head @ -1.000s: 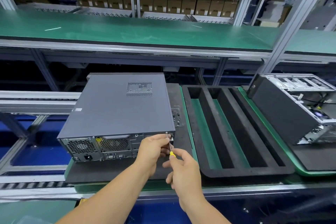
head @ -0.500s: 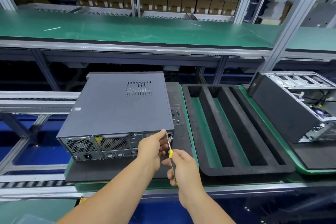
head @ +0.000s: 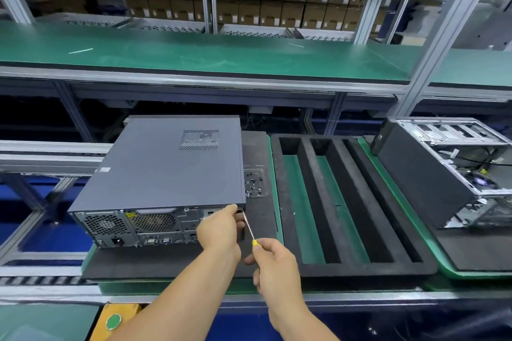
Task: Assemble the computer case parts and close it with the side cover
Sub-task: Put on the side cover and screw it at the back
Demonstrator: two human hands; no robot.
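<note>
Because it is a steel box with a full set of parts inside, the computer case [head: 166,174] should handle as heavy and stiff, best moved with both palms under its long lower edges and never by the thin lip of the side cover [head: 163,158]. It lies flat on a black foam pad [head: 166,263] on the green conveyor pallet [head: 91,255], rear panel facing the person, with the grey cover already seated on top and a small perforated vent near its far edge. The painted sheet looks smooth, so I judge it slippery to bare skin and easy to dent if pressed mid-panel. Rear grilles, a power socket and a row of ports show along the near face.

At the rear's right corner the left hand [head: 221,227] curls its fingers against the case, apparently steadying the spot where a screw goes; the screw itself is hidden. Just below, the right hand [head: 274,266] pinches the yellow handle of a slim screwdriver [head: 249,230], whose tip meets that corner. A small dish of loose screws [head: 253,184] sits just beside the case.
</note>
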